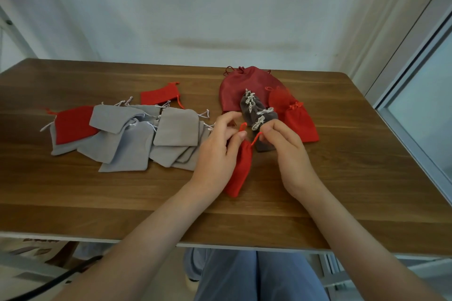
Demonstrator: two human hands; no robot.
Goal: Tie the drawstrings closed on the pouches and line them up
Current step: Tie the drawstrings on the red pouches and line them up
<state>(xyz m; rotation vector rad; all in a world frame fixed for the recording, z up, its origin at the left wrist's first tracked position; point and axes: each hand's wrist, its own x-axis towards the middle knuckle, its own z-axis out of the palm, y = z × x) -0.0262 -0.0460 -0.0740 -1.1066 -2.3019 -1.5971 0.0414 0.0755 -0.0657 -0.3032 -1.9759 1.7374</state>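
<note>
A small red pouch [241, 171] lies on the wooden table [122, 203] between my hands, its neck gathered. My left hand [220, 146] pinches one red drawstring loop [242, 127] above the neck. My right hand [286, 151] pinches the other red string [256, 136]. Just beyond my fingers lie several dark grey pouches [256, 112] with tied white strings, overlapping in a row. Two tied red pouches [299, 122] sit to their right.
A loose heap of light grey pouches [146, 134] with two red ones [73, 124] covers the table's left half. A large dark red bag [234, 90] lies at the back under the grey row. A glass panel stands at the right.
</note>
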